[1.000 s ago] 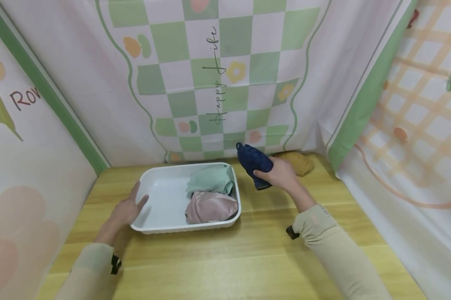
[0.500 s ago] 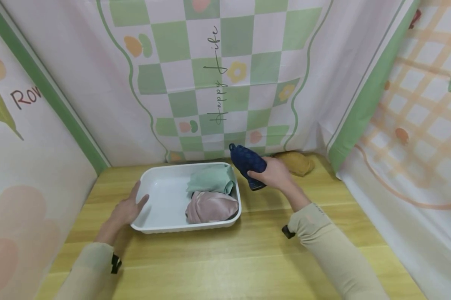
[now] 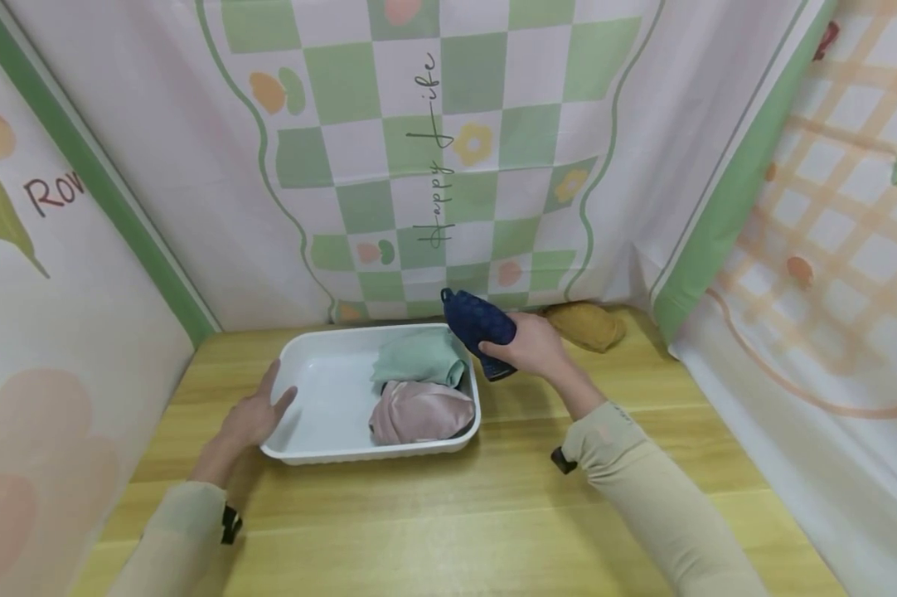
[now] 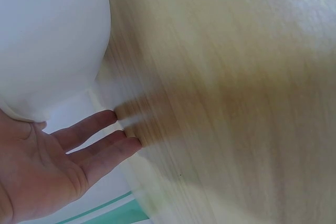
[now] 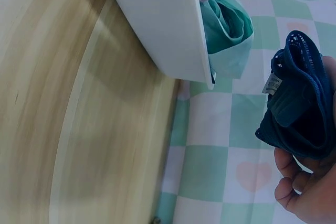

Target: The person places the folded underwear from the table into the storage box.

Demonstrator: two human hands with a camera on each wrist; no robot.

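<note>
My right hand (image 3: 535,346) grips a folded navy bra (image 3: 482,323) above the back right corner of a white tray (image 3: 366,454). The right wrist view shows lace trim and a small white label on the bra (image 5: 296,100). My left hand (image 3: 250,421) rests at the tray's left rim, thumb over the edge; in the left wrist view its fingers (image 4: 105,163) lie fairly straight beside the outer wall. Inside the tray's right half, a folded mint satin garment (image 3: 417,356) sits behind a pink satin one (image 3: 421,413). The tray's left half shows bare white bottom.
A mustard-yellow folded garment (image 3: 587,325) lies on the wooden table (image 3: 448,522) behind and right of my right hand, near the back curtain (image 3: 404,199). Printed curtains also stand at the left and right of the table.
My right hand has moved left with the navy bra, from beside the tray to over its back right corner. The left hand and the tray have stayed in place.
</note>
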